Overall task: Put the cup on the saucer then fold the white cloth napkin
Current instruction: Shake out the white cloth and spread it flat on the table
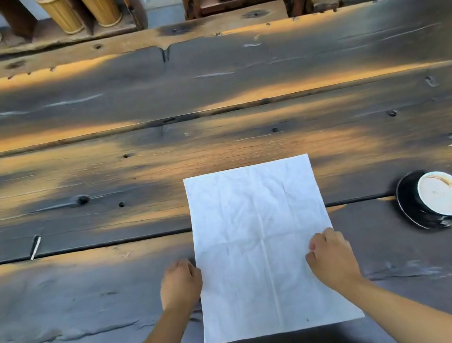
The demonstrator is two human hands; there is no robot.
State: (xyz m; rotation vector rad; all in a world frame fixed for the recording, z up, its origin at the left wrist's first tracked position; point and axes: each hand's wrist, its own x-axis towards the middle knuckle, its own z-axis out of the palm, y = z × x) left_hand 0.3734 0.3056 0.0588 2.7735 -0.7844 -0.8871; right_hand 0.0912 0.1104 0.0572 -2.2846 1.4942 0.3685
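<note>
White cloth napkin [264, 248] lies spread flat, unfolded, creased, between my hands, its side edges at my fingers. Cup [442, 197], black outside, white inside with brown coffee stains, sits upright on the black saucer [408, 205], well off to the right of my right hand.

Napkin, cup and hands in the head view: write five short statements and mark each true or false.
1. The white cloth napkin lies spread open and flat on the wooden table. True.
2. The cup stands on the bare table. False: it sits on the black saucer.
3. The left hand is at the napkin's left edge. True.
4. The right hand holds the cup. False: its fingers rest curled on the napkin's right edge.
5. The cup is left of the napkin. False: it is to the right.
</note>
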